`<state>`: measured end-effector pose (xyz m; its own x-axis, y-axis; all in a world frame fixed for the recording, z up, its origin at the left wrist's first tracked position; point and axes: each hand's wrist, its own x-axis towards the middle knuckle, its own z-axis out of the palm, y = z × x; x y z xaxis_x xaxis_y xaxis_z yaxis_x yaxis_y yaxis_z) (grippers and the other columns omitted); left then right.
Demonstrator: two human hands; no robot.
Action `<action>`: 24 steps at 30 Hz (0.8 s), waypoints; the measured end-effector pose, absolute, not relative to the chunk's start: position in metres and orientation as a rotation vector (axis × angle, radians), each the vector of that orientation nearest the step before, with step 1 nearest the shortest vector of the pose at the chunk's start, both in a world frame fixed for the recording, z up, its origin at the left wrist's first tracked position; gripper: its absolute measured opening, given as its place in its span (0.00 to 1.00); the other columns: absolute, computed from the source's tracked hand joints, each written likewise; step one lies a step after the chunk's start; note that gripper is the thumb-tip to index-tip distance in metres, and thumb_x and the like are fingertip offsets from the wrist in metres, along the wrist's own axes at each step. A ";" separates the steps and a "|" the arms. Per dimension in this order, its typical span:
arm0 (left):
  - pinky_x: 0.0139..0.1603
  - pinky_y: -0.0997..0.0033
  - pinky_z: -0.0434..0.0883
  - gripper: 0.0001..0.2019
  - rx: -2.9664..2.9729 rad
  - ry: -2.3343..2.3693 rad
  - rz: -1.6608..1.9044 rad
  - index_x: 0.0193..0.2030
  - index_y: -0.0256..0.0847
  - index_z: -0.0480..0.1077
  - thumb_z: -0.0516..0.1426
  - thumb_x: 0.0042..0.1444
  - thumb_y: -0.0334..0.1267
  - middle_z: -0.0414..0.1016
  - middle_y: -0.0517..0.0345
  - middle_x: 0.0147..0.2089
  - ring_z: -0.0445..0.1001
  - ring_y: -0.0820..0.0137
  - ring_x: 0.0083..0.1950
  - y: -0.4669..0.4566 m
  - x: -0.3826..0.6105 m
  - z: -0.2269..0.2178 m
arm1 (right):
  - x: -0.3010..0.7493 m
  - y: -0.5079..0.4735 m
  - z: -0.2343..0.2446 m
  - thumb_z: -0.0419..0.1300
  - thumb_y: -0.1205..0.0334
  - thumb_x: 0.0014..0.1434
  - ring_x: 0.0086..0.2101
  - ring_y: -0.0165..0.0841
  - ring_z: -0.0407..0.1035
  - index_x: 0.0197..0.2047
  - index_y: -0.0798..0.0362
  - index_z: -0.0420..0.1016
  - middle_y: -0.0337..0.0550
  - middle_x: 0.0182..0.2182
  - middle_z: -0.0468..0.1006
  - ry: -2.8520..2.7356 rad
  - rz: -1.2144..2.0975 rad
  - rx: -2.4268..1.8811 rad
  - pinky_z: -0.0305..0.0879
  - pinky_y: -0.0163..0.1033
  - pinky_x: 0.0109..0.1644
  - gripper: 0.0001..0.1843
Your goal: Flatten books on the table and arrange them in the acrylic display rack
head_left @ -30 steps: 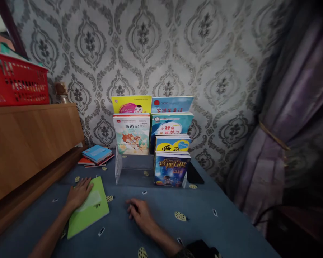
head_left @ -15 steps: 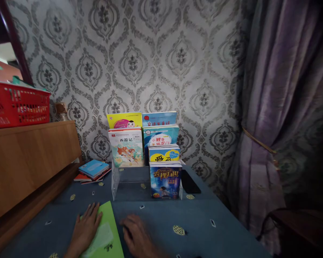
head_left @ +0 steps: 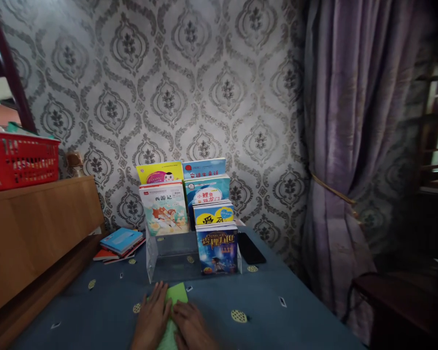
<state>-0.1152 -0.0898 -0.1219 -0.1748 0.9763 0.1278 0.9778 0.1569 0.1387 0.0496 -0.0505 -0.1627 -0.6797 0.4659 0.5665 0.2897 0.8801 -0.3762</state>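
A thin green book point(head_left: 176, 293) lies on the blue patterned cloth point(head_left: 263, 311) at the bottom of the head view, just in front of a clear tiered book stand point(head_left: 175, 255). My left hand point(head_left: 153, 316) lies flat on the book's left side with fingers stretched out. Resting on the book's right side, my right hand point(head_left: 191, 323) has its fingers loosely bent. The stand holds several picture books; the front one has a dark blue cover point(head_left: 217, 247). The stand's front left slot has no book in it.
A small stack of books point(head_left: 119, 241) lies at the left by a wooden cabinet point(head_left: 32, 233) topped with a red basket point(head_left: 18, 158). A black phone point(head_left: 251, 248) lies right of the stand. Purple curtain point(head_left: 343, 146) and a dark chair point(head_left: 397, 301) stand at the right.
The green book has slid right and forward to the stand's front. My right hand has come onto it beside the left. The camera has tilted up and turned right.
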 end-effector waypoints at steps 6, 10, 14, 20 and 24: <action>0.72 0.51 0.55 0.27 -2.340 -2.115 -0.841 0.67 0.44 0.64 0.42 0.64 0.33 0.65 0.52 0.68 0.61 0.64 0.70 -0.062 -0.079 -0.135 | 0.097 -0.054 -0.153 0.56 0.71 0.57 0.59 0.44 0.67 0.63 0.54 0.67 0.54 0.56 0.75 -2.262 0.292 -0.659 0.63 0.50 0.65 0.30; 0.72 0.52 0.57 0.24 -2.452 -2.022 -1.069 0.66 0.45 0.66 0.46 0.65 0.37 0.68 0.51 0.67 0.66 0.63 0.68 -0.057 -0.069 -0.134 | 0.114 -0.054 -0.144 0.54 0.74 0.58 0.60 0.43 0.66 0.63 0.54 0.67 0.55 0.57 0.75 -2.196 0.264 -0.647 0.63 0.53 0.65 0.29; 0.71 0.55 0.60 0.22 -2.455 -2.000 -1.132 0.64 0.43 0.66 0.45 0.66 0.39 0.69 0.50 0.66 0.66 0.63 0.68 -0.064 -0.070 -0.129 | 0.115 -0.055 -0.130 0.54 0.73 0.59 0.59 0.43 0.66 0.61 0.55 0.70 0.56 0.57 0.75 -2.212 0.324 -0.676 0.62 0.53 0.65 0.26; 0.72 0.52 0.57 0.22 -2.504 -1.908 -0.961 0.63 0.38 0.67 0.45 0.66 0.35 0.67 0.47 0.67 0.64 0.62 0.69 -0.074 -0.068 -0.119 | 0.110 -0.055 -0.109 0.53 0.71 0.61 0.60 0.44 0.64 0.61 0.61 0.69 0.59 0.58 0.73 -2.275 0.423 -0.747 0.60 0.54 0.66 0.25; 0.72 0.52 0.57 0.22 -2.509 -1.878 -0.961 0.63 0.34 0.67 0.45 0.65 0.34 0.67 0.44 0.67 0.64 0.62 0.69 -0.078 -0.066 -0.111 | 0.109 -0.057 -0.102 0.53 0.71 0.60 0.62 0.47 0.62 0.62 0.68 0.67 0.65 0.60 0.70 -2.345 0.462 -0.828 0.56 0.56 0.68 0.27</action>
